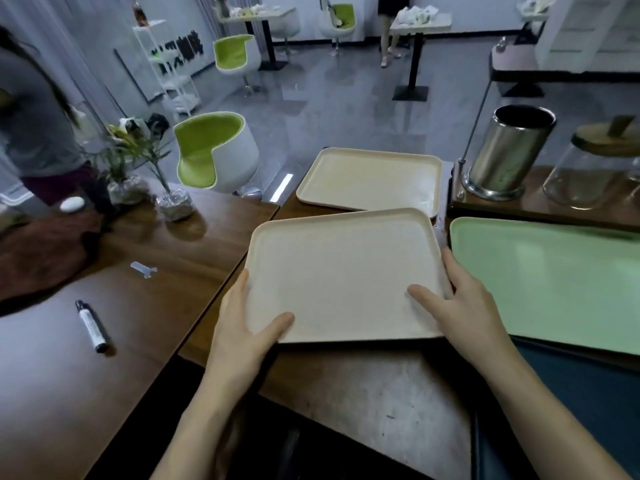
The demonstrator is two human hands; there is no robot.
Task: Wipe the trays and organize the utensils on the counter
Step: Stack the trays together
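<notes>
Centrally, cream tray [343, 271], gripped between both hands [242, 327] [464, 306]

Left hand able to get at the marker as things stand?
Probably, once it lets go: the left hand grips the near cream tray by its left edge. The marker lies bare on the counter to its left, nothing between them.

matt plastic tray [343, 271], glossy wooden counter [145, 306], shiny metal canister [505, 154]
</notes>
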